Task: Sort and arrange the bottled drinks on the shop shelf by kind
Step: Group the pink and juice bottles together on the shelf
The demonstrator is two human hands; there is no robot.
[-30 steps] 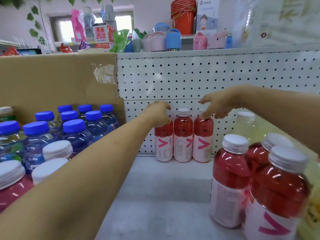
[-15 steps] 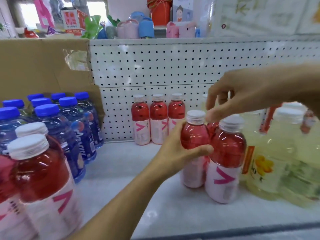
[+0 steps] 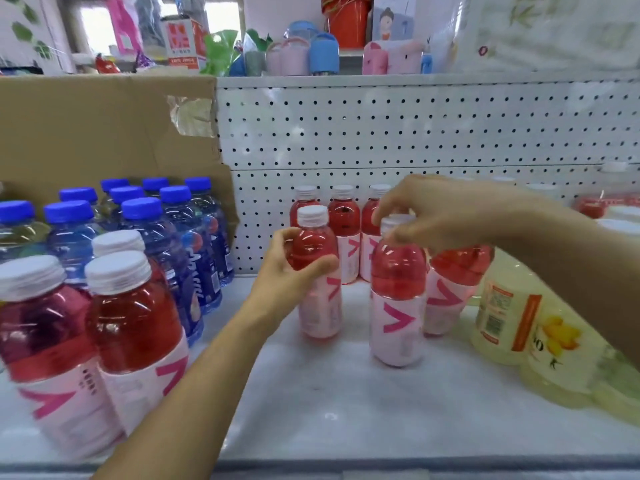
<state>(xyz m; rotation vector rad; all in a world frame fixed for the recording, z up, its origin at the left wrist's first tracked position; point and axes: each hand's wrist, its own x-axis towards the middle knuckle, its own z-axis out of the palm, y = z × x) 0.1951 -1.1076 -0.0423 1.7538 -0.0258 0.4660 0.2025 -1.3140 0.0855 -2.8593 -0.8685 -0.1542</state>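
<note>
Our left grip (image 3: 280,275) curls round the shoulder of the first red bottle (image 3: 320,306). Our right grip (image 3: 433,213) pinches the cap of the second red bottle (image 3: 398,313). Both bottles sit upright at centre frame on the shelf (image 3: 346,403), just ahead of the back row (image 3: 343,220) of 3 matching reds. We judge these 2 belong in a second row. We should lift them rather than drag them, set them squarely behind with labels forward, and keep clear of the yellow bottles (image 3: 512,320) at right.
</note>
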